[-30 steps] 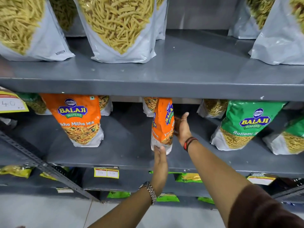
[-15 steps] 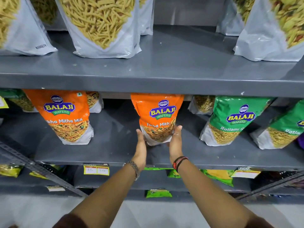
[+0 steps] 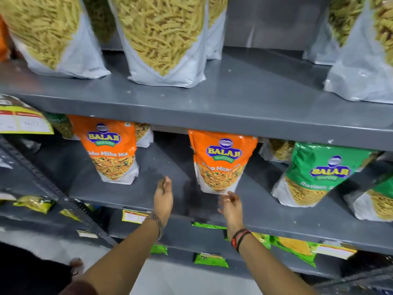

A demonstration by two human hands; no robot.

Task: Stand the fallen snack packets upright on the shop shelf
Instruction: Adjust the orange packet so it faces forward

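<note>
An orange Balaji snack packet [image 3: 221, 162] stands upright, label forward, in the middle of the grey middle shelf [image 3: 165, 179]. My left hand [image 3: 163, 198] hovers to its left, fingers loosely apart, holding nothing. My right hand [image 3: 230, 206] is just below the packet's bottom right corner, fingers apart and blurred, apart from the packet or barely touching it. A second orange packet [image 3: 112, 150] stands upright further left. A green Balaji packet [image 3: 314, 175] stands to the right, leaning slightly.
Large clear bags of yellow sticks [image 3: 163, 39] stand on the upper shelf [image 3: 234, 99]. Behind the front row sit more packets. Small green and yellow packets [image 3: 210, 259] lie on the lower shelves. A price tag [image 3: 23, 122] hangs at the left. A slotted upright [image 3: 53, 190] crosses the left side.
Both hands have let go of the middle orange packet and drawn back and apart. The packet now stands on its own, facing forward. The camera has shifted.
</note>
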